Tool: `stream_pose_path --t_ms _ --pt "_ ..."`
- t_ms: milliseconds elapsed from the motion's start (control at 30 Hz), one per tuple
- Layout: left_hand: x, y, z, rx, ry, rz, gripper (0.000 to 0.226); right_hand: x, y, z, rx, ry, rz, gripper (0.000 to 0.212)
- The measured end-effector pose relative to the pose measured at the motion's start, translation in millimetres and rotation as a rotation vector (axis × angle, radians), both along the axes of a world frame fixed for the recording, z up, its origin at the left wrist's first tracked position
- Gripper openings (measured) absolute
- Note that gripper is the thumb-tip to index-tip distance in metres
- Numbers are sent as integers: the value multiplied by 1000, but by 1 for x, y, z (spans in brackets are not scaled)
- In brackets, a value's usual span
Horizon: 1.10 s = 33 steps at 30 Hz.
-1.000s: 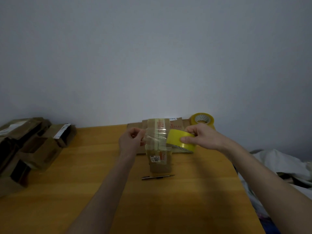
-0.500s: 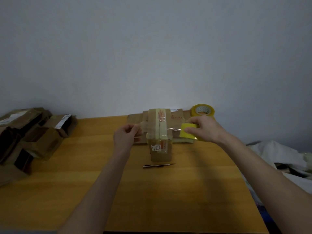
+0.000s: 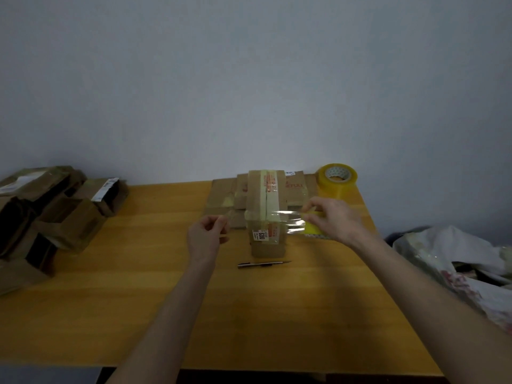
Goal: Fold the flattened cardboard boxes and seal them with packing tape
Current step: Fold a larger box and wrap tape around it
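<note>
1. Head view: we see a small brown cardboard box (image 3: 267, 217) standing upright in the middle of the far half of a smooth orange-yellow wooden tabletop (image 3: 138, 273). A pale band of tape runs along its top, and a white label sits on its near face.
2. Our right hand (image 3: 336, 220) grips a yellow tape roll (image 3: 314, 228) just right of the box, fingers curled round it. A glossy clear strip of tape (image 3: 288, 221) stretches from the roll across the box's top edge.
3. Our left hand (image 3: 206, 238) sits just left of the box, thumb against curled fingers. We cannot tell whether it pinches the tape's end.
4. Flat cardboard (image 3: 221, 195) lies behind the box, and a second roll (image 3: 336, 180), round and translucent yellow, stands at the far right corner.
5. A thin metal stick (image 3: 263, 264) lies just in front of the box.
6. A heap of open brown boxes (image 3: 61, 214) fills the left edge, and crinkled white plastic (image 3: 443, 253) lies off the right side.
</note>
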<state>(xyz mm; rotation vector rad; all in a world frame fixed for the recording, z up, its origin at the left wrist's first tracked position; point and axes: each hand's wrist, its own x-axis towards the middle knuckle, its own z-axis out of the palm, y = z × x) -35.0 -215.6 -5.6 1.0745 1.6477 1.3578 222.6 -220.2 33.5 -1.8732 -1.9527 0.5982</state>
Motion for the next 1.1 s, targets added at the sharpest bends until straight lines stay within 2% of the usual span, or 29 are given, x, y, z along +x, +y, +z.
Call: stream_pose_path --t_ms 167,333,667,833,867,933,1000,1033,1100 --pt "0 6 -20 -45 5 39 14 -11 5 -18 97 -116 -28 19" --pt "3 26 -31 -81 12 42 13 -15 19 -36 94 -177 -78 18" --pt "20 60 -58 -151 -40 -4 11 -24 48 -64 40 -74 -109 19" --pt "28 72 -65 -174 30 -38 11 -27 53 -69 24 -72 -94 22" --pt "28 71 -62 -186 52 -24 19 -26 52 -69 30 -67 -91 22" --pt "23 64 -54 -114 220 31 32 -25 50 -69 42 -62 -86 22" --pt "23 43 -45 157 513 4 29 -25 49 -68 48 -64 -77 22" --pt "29 30 -42 297 621 -75 27 -25 49 -67 48 -63 -74 22" --pt "48 13 -42 459 791 -289 30 -25 49 -67 43 -72 -58 23"
